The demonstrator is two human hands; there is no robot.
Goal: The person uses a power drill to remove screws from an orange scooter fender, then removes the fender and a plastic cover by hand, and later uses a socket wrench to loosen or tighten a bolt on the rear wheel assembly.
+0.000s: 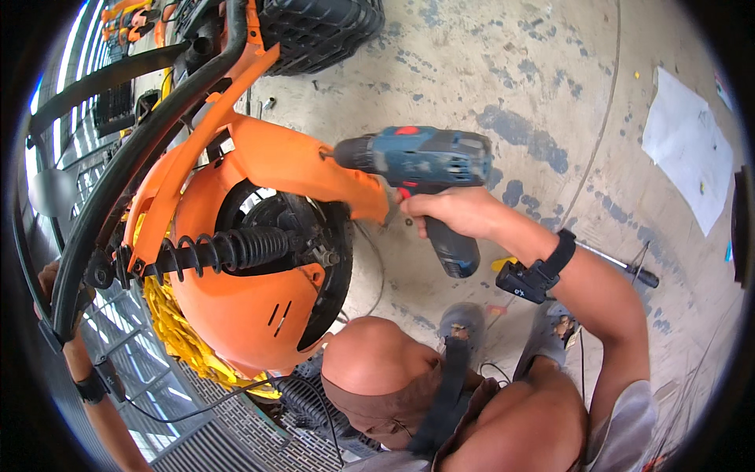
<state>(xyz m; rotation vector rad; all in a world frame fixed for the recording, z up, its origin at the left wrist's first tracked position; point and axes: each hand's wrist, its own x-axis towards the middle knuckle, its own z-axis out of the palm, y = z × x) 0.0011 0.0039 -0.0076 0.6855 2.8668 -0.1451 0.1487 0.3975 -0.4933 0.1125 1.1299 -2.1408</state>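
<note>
My right hand (452, 214) is wrapped round the grip of a blue and black cordless drill (429, 153). The drill lies level, its chuck pointing left, and its tip meets a dark spot on an orange plastic fender (287, 157). At the far left, my left hand (53, 285) closes round a thick black frame tube (98, 177), which partly hides its fingers. Below the fender sit a black coil-spring shock absorber (224, 250) and a larger rounded orange cover (244, 322) over a black wheel (338, 267).
A black crate (318, 31) stands at the top. On the floor to the right lie a white sheet (688, 149) and a long screwdriver (645, 275). Yellow material (177, 338) bulges behind the cover. My knee (377, 358) and shoes (462, 322) are close below.
</note>
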